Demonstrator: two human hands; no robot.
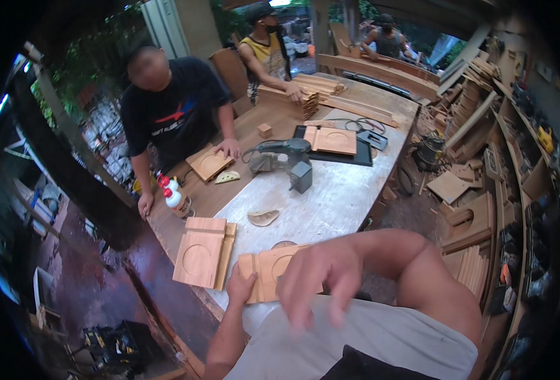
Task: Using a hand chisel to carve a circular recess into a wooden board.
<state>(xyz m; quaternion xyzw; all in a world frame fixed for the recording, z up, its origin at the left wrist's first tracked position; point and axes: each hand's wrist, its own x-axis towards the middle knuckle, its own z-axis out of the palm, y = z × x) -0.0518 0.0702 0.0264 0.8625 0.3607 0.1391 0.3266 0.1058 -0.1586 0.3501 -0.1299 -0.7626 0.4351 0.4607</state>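
My left hand [240,286] is closed on the left edge of a light wooden board [264,271], which has a round recess and a groove across it. The board is held at the table's near edge. Over its right part hangs my right hand [321,275], fingers pointing down and blurred by motion; whether they hold anything cannot be made out. Left of the board, similar grooved wooden boards [199,250] lie stacked. Beyond them is a curved, pale sanding pad or scrap [263,218]. Behind the held board, a round disc [285,244] is partly covered.
A corded power tool [283,157] lies mid-table. White bottles with red caps [175,197] stand at the left edge. Farther back are a black tray [337,157] and stacked wood strips [311,95]. A co-worker's hand [228,149] rests on another board [208,164]. Wood scraps [451,185] lie at right.
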